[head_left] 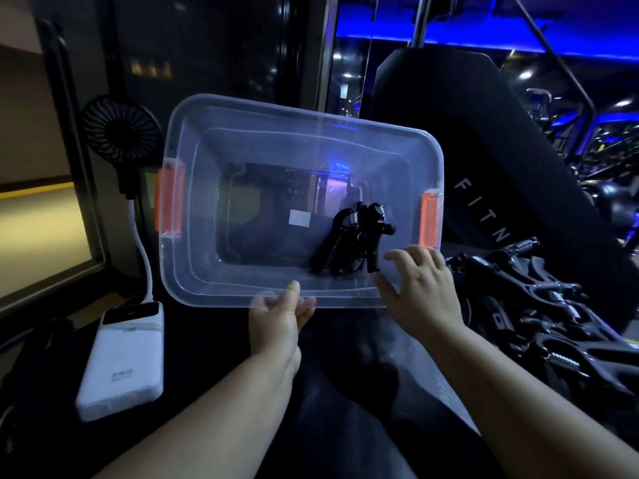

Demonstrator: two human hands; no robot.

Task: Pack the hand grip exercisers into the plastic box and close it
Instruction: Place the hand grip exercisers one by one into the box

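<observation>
The room is a dim gym. A blue light strip (449,43) runs along the ceiling at the back right, above dark exercise machines (608,133). A black padded backrest (449,133) carries white letters. At the left a framed panel (34,219) glows yellow, with a small black fan (121,127) beside it and a white power bank (121,357) lower down.
</observation>
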